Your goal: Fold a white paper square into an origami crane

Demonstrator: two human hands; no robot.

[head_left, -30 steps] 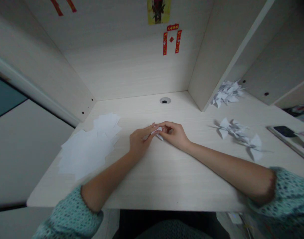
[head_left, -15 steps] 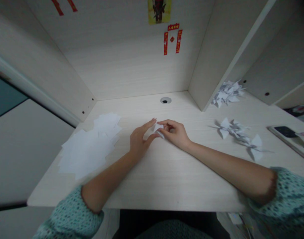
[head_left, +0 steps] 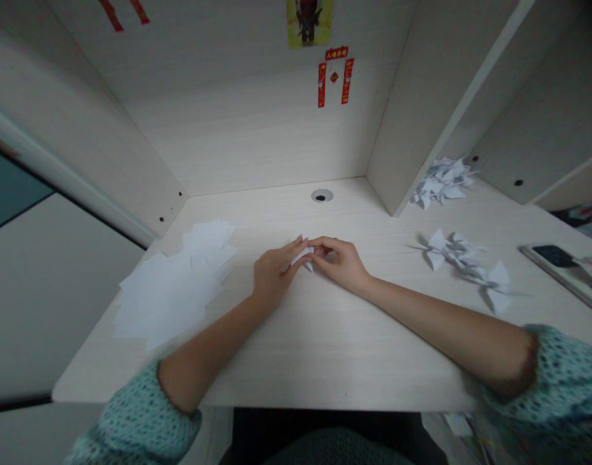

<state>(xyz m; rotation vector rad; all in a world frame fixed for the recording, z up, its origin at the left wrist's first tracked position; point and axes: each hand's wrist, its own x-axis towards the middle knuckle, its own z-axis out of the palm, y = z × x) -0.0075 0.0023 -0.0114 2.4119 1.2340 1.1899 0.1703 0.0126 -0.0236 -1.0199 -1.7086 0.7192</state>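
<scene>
Between my two hands, over the middle of the desk, is a small piece of folded white paper [head_left: 303, 255]. My left hand [head_left: 276, 266] grips it from the left, fingers along the far side and thumb on the near side. From the right, my right hand [head_left: 340, 259] pinches its edge between thumb and index finger. Parts of the folds are hidden behind the fingers. Left of my hands lies a spread of loose white paper sheets [head_left: 172, 290]. To the right sits a row of folded paper cranes [head_left: 465, 261].
A heap of more folded paper pieces [head_left: 443, 182] lies behind the upright divider [head_left: 421, 110]. A phone [head_left: 567, 268] rests at the right. A round cable hole [head_left: 321, 196] sits near the back panel, which bears red stickers [head_left: 334, 77].
My fingers have closed in around the folded paper, so less of it shows and it looks flatter. My right hand has shifted slightly left; the other things stay put.
</scene>
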